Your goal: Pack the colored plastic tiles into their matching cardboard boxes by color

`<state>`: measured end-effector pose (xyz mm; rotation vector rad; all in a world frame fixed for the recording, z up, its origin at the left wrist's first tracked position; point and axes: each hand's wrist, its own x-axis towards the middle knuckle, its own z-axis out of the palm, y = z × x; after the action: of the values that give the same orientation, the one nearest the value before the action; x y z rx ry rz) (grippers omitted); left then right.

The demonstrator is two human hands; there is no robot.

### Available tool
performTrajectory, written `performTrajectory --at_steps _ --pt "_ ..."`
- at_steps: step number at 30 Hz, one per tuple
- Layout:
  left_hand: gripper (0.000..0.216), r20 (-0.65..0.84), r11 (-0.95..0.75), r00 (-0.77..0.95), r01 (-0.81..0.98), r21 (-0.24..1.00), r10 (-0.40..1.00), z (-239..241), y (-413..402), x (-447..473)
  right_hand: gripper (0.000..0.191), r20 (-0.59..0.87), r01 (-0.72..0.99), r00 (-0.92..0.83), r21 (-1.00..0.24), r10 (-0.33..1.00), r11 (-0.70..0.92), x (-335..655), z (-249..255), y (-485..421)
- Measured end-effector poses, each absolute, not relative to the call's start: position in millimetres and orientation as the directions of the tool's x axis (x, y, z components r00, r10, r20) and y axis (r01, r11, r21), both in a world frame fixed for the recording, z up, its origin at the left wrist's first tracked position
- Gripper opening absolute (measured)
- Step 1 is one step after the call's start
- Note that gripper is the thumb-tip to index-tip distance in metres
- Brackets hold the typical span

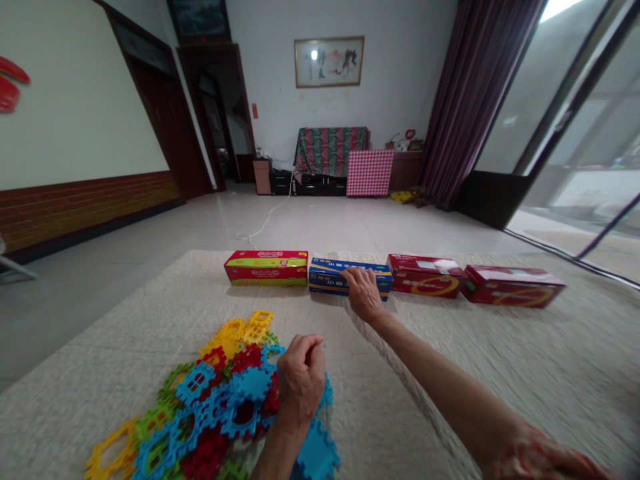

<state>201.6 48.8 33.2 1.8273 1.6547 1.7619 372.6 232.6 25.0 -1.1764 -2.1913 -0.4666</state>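
Observation:
My right hand (pixel 365 293) lies over the right half of a blue cardboard box (pixel 327 277) with yellow stripes and white lettering, its fingers bent across the top and its palm at the front side. The thumb is mostly hidden. My left hand (pixel 302 377) is a loose fist above the right side of a heap of plastic interlocking pieces; nothing sticks out of it. Blue pieces (pixel 250 383), yellow pieces (pixel 233 330), red pieces (pixel 205 453) and green pieces (pixel 153 419) make up the heap. Left of the blue box stands a red and yellow-green box (pixel 266 269).
Two dark red boxes, one nearer (pixel 425 275) and one at the far right (pixel 515 285), continue the row. Everything rests on a beige mat (pixel 165 320) with a wrinkle running below the right hand. Behind it are a tiled floor (pixel 320 223) and a white cord (pixel 270 215).

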Motion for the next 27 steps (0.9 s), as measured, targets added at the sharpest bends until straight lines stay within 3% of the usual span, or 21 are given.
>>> performTrajectory --at_steps 6,12,16,20,27 --pt "0.022 0.612 -0.374 -0.27 0.591 0.715 0.743 36 47 205 0.045 0.619 0.821 -0.447 -0.003 0.645 0.571 368 29 237" --pt "0.023 0.63 -0.348 -0.261 0.651 0.674 0.732 80 40 187 0.043 0.622 0.865 -0.386 -0.014 0.682 0.502 366 35 253" --pt "0.021 0.634 -0.178 -0.259 0.822 0.541 0.729 103 75 139 0.041 0.624 0.88 -0.351 -0.034 0.698 0.473 355 44 251" --pt "0.022 0.502 0.09 -0.229 0.954 0.287 0.834 106 133 81 0.037 0.617 0.826 -0.445 0.003 0.649 0.564 327 65 238" --pt "0.025 0.505 0.111 -0.176 0.981 0.157 0.845 95 190 33 0.033 0.484 0.759 -0.604 0.108 0.633 0.642 257 92 238"
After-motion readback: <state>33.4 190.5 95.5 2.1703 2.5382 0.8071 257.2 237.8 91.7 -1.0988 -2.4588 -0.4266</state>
